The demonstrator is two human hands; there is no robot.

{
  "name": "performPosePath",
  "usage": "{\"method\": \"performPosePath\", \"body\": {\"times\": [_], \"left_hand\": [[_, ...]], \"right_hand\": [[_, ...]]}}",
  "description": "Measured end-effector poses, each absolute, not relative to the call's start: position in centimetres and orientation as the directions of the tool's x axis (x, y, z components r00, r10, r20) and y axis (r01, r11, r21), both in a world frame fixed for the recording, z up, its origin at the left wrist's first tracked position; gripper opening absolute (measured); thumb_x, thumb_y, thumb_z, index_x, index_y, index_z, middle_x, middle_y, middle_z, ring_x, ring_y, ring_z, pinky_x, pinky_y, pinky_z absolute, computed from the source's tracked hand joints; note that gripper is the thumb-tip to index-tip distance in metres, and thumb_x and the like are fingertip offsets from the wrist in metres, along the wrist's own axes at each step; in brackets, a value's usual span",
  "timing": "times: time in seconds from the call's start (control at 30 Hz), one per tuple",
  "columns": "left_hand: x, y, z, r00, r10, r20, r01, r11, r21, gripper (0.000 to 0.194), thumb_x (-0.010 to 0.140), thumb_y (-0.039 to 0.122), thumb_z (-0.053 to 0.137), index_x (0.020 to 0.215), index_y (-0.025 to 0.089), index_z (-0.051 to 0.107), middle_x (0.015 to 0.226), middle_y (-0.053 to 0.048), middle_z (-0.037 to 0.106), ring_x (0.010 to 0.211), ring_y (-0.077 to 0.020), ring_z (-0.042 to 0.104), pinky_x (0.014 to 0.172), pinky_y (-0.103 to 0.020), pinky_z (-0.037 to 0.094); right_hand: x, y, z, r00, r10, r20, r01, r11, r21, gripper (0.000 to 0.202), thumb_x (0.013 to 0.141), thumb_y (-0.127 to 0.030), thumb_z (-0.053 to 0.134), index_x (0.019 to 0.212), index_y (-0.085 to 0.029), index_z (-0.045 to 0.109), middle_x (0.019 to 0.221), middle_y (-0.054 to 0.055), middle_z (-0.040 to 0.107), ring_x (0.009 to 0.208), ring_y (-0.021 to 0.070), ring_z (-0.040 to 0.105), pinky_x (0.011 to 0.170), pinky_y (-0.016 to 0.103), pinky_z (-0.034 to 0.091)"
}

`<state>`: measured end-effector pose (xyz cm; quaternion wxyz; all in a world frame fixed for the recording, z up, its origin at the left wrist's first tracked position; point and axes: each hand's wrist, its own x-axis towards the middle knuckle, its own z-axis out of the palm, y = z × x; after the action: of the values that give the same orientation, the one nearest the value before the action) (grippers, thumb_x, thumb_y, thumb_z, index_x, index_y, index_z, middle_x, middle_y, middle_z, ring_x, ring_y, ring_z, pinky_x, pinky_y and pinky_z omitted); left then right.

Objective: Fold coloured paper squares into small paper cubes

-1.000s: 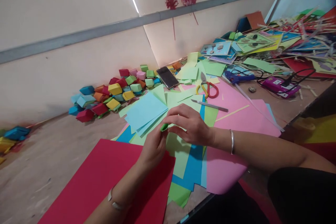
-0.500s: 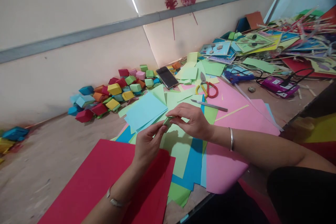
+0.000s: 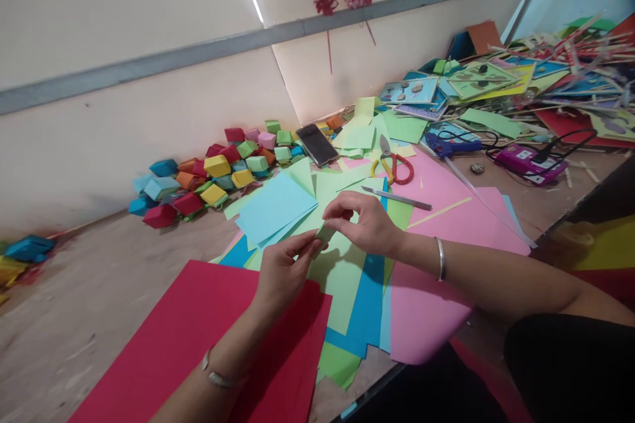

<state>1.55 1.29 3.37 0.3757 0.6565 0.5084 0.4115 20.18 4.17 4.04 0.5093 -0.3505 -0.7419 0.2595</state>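
A small folded piece of light green paper (image 3: pixel 324 234) is held up between my two hands, above the sheets on the table. My left hand (image 3: pixel 286 268) pinches its lower left end between thumb and fingers. At its upper right edge, my right hand (image 3: pixel 364 221) has thumb and index finger closed on the paper. Beneath them lie light green sheets (image 3: pixel 342 291) over blue and pink ones. Light blue sheets (image 3: pixel 272 208) lie just left of the hands. A craft knife (image 3: pixel 397 198) and red-and-yellow-handled scissors (image 3: pixel 391 165) rest just beyond my right hand.
Folded paper boxes (image 3: pixel 213 168) in several colours are piled by the wall, beside a phone (image 3: pixel 317 145). A blue glue gun (image 3: pixel 452 145) and a purple power strip (image 3: pixel 528 162) sit at right. Large red sheets (image 3: pixel 188 344) lie front left; pink sheets (image 3: pixel 426 310) lie right.
My right fingers have shifted slightly along the paper and are more arched, so more of the green piece shows. My left hand keeps its pinch nearly in place.
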Motion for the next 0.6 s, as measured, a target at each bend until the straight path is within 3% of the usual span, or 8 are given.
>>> {"method": "performPosePath", "body": {"times": [0.1, 0.2, 0.27, 0.43, 0.5, 0.6], "left_hand": [[1.5, 1.3, 3.6, 0.158, 0.971, 0.180, 0.405, -0.230, 0.885, 0.017, 0.075, 0.036, 0.074, 0.084, 0.023, 0.082, 0.073, -0.005, 0.078, 0.067, -0.0223, 0.069, 0.064, -0.030, 0.050], [1.5, 1.2, 3.7, 0.159, 0.952, 0.261, 0.490, -0.306, 0.816, 0.013, 0.073, 0.031, 0.073, 0.083, 0.027, 0.082, 0.078, -0.005, 0.079, 0.071, -0.0244, 0.071, 0.064, -0.029, 0.049], [1.6, 1.1, 3.7, 0.163, 0.939, 0.304, 0.540, -0.343, 0.769, 0.014, 0.073, 0.029, 0.072, 0.082, 0.029, 0.082, 0.080, -0.005, 0.080, 0.071, -0.0247, 0.072, 0.062, -0.028, 0.048], [1.6, 0.9, 3.9, 0.190, 0.929, 0.318, 0.570, -0.368, 0.735, 0.016, 0.076, 0.029, 0.068, 0.082, 0.029, 0.082, 0.078, -0.004, 0.080, 0.070, -0.0238, 0.072, 0.061, -0.028, 0.048], [1.4, 1.1, 4.0, 0.172, 0.943, 0.285, 0.526, -0.333, 0.783, 0.016, 0.077, 0.031, 0.066, 0.081, 0.026, 0.081, 0.075, -0.004, 0.079, 0.070, -0.0231, 0.071, 0.063, -0.028, 0.049], [1.1, 1.5, 4.0, 0.092, 0.976, 0.200, 0.425, -0.219, 0.878, 0.019, 0.078, 0.035, 0.067, 0.080, 0.022, 0.080, 0.072, -0.004, 0.077, 0.068, -0.0214, 0.069, 0.064, -0.029, 0.050]], "right_hand": [[20.3, 4.6, 3.5, -0.397, 0.676, 0.620, 0.371, 0.737, -0.566, 0.009, 0.087, -0.014, 0.063, 0.090, -0.017, 0.070, 0.075, 0.001, 0.063, 0.074, 0.0141, 0.055, 0.070, 0.027, 0.043], [20.3, 4.7, 3.0, -0.516, 0.567, 0.642, 0.455, 0.817, -0.355, 0.014, 0.090, -0.021, 0.062, 0.078, -0.017, 0.068, 0.079, 0.004, 0.063, 0.078, 0.0167, 0.054, 0.069, 0.030, 0.039], [20.3, 4.5, 2.9, -0.519, 0.544, 0.659, 0.466, 0.827, -0.315, 0.020, 0.090, -0.020, 0.061, 0.070, -0.017, 0.064, 0.074, 0.004, 0.061, 0.075, 0.0164, 0.053, 0.068, 0.030, 0.038], [20.4, 4.3, 3.3, -0.460, 0.571, 0.680, 0.368, 0.820, -0.439, 0.022, 0.088, -0.017, 0.063, 0.066, -0.016, 0.063, 0.066, 0.001, 0.057, 0.070, 0.0141, 0.051, 0.068, 0.028, 0.040], [20.4, 4.5, 3.5, -0.437, 0.634, 0.637, 0.333, 0.773, -0.540, 0.013, 0.085, -0.022, 0.070, 0.074, -0.016, 0.067, 0.070, 0.001, 0.060, 0.070, 0.0134, 0.053, 0.067, 0.026, 0.041], [20.5, 5.0, 3.7, -0.379, 0.732, 0.565, 0.340, 0.679, -0.651, 0.015, 0.079, -0.024, 0.078, 0.077, -0.016, 0.067, 0.070, -0.001, 0.060, 0.068, 0.0116, 0.052, 0.065, 0.025, 0.040]]}}
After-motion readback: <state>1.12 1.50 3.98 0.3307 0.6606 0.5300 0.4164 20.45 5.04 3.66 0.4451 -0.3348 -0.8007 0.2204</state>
